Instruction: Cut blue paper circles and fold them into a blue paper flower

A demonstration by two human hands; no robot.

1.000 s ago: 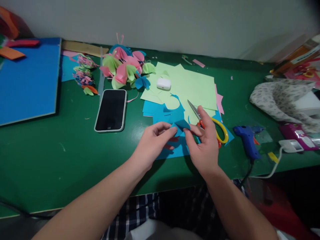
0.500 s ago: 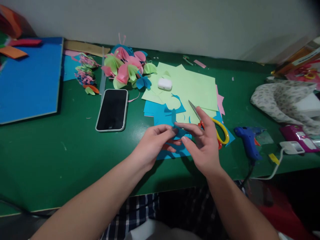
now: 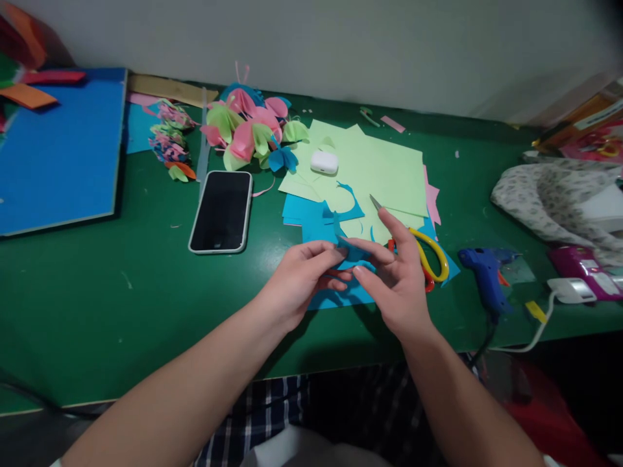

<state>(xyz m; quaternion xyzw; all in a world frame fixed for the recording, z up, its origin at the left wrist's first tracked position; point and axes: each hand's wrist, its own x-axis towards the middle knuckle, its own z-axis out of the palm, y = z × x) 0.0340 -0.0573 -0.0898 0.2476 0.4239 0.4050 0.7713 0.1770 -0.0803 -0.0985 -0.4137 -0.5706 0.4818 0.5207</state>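
Note:
My left hand [image 3: 311,275] is closed, its thumb and fingers pinching a small blue paper piece [image 3: 357,251] with upturned parts. My right hand [image 3: 402,279] meets the same piece from the right: a long finger lies along its top and the thumb touches its lower edge, while the index finger points up, clear of it. Fingers hide part of the piece. Beneath lie blue paper sheets [image 3: 335,299]. Scissors with yellow and red handles [image 3: 435,256] rest behind my right hand, partly covered. A curved blue offcut [image 3: 354,202] lies just beyond the hands.
Light green sheets [image 3: 389,168] carry a white earbud case [image 3: 324,162]. Left of them are a phone [image 3: 221,213], pink, green and blue paper flowers [image 3: 253,130] and a blue board [image 3: 58,149]. A blue glue gun [image 3: 489,279] and a patterned cloth [image 3: 530,194] lie to the right.
The fingers have shifted only slightly around the blue paper piece, and its upturned part leans a little differently. The whole view has moved a little; the other objects stay in place.

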